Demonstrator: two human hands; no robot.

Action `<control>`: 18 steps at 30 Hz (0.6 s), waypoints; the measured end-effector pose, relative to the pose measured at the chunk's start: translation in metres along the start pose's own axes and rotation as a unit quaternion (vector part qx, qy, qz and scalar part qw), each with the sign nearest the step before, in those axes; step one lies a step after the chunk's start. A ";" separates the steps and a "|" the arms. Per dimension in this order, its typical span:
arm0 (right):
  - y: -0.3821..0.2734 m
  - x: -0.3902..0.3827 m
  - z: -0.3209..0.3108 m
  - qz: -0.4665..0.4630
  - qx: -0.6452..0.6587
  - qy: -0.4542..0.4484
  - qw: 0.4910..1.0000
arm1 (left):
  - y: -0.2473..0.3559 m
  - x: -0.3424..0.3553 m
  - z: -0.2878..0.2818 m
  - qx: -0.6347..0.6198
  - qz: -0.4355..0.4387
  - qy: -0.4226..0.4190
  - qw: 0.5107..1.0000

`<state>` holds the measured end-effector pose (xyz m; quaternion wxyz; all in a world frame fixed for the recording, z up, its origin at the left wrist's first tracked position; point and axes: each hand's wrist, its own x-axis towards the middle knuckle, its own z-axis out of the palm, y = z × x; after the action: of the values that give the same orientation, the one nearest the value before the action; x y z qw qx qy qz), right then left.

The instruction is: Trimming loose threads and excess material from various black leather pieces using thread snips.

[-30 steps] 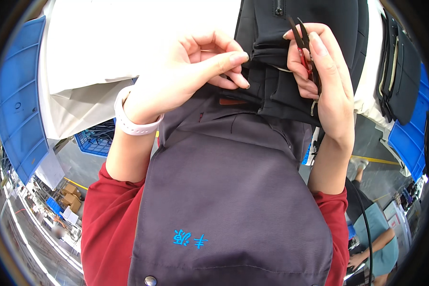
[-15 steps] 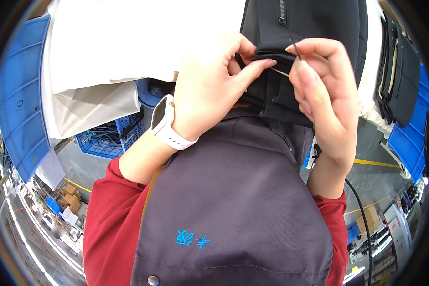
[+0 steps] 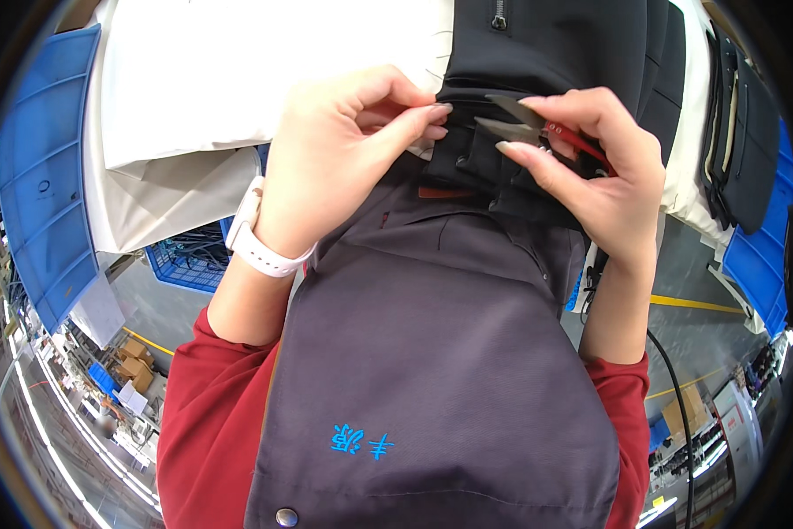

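Black fabric (image 3: 555, 57) with a short metal zipper (image 3: 499, 16) lies in front of me, its near edge folded up. My left hand (image 3: 330, 154) pinches that edge between thumb and fingers. A pair of thread snips (image 3: 557, 131) with a red handle sits in my right hand (image 3: 621, 181). Their two pointed blades stand apart, aimed left toward the pinched fold and a short distance from the left fingertips. I cannot make out any thread between the blades.
White cloth (image 3: 229, 70) covers the surface to the left. Blue plastic panels stand on the left (image 3: 48, 176) and right (image 3: 753, 264). A blue crate (image 3: 189, 264) holding dark items sits below the cloth. Black pieces (image 3: 749, 150) hang at the right, and a black cable (image 3: 674, 397) runs down.
My left hand has shifted left and downward along the black edge. The right hand has turned, so the snips' spread blades and red handle now show. The black fabric has slid slightly left.
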<state>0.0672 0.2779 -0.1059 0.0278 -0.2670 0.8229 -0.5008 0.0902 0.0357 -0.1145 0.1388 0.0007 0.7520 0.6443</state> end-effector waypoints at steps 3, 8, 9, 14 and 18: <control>0.007 0.002 0.006 -0.048 -0.021 0.026 0.998 | -0.002 -0.003 -0.007 0.020 0.004 -0.014 1.000; -0.004 0.008 0.017 -0.132 -0.097 0.036 0.986 | -0.003 -0.006 -0.012 0.057 0.008 -0.031 0.998; -0.004 0.009 0.019 -0.144 -0.133 0.023 0.980 | -0.003 -0.006 -0.013 0.066 0.007 -0.036 0.997; 0.000 0.011 0.025 -0.161 -0.202 0.017 0.966 | -0.005 -0.007 -0.015 0.053 0.008 -0.042 0.998; -0.001 0.012 0.027 -0.170 -0.229 0.004 0.959 | -0.005 -0.007 -0.017 0.030 -0.001 -0.053 0.998</control>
<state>0.0659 0.2500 -0.1155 -0.1230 -0.3996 0.8583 -0.2975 0.0945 0.0172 -0.1160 0.1792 0.0381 0.7627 0.6203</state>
